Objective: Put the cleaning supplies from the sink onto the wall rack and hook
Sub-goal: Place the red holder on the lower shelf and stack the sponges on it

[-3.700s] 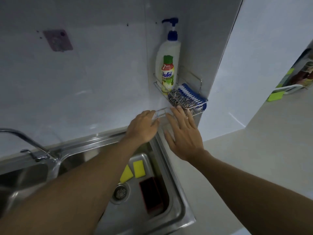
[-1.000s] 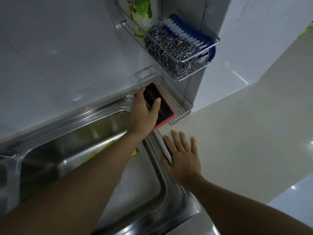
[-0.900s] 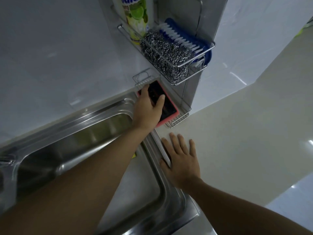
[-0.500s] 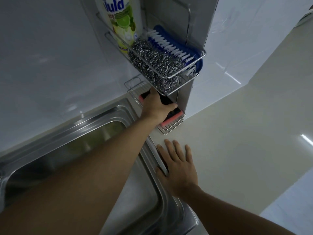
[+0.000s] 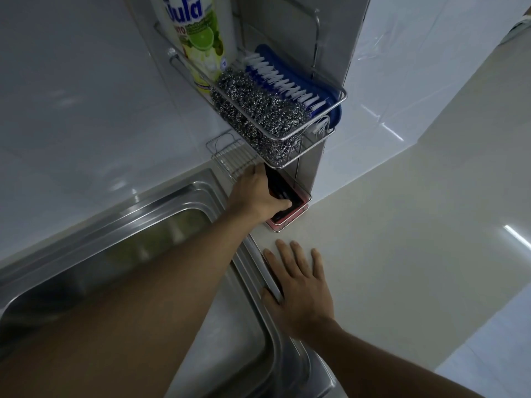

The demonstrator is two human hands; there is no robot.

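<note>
Head view: the left hand (image 5: pixel 258 193) grips the pink sponge (image 5: pixel 285 222), dark side up, thumb across its top. The sponge lies in the lower wire tray (image 5: pixel 232 156) of the wall rack, tucked under the upper shelf that holds the steel wool (image 5: pixel 258 110). The right hand (image 5: pixel 298 288) lies flat, fingers straight, on the counter (image 5: pixel 402 225) by the sink rim (image 5: pixel 161 208). To finish well, seat the sponge level behind the tray's front rail, then let go slowly — and mind the knuckles on the shelf above.

pink sponge (image 5: pixel 284 192), black face up, lies flat in lower tier of wire wall rack (image 5: pixel 234 158)
</note>
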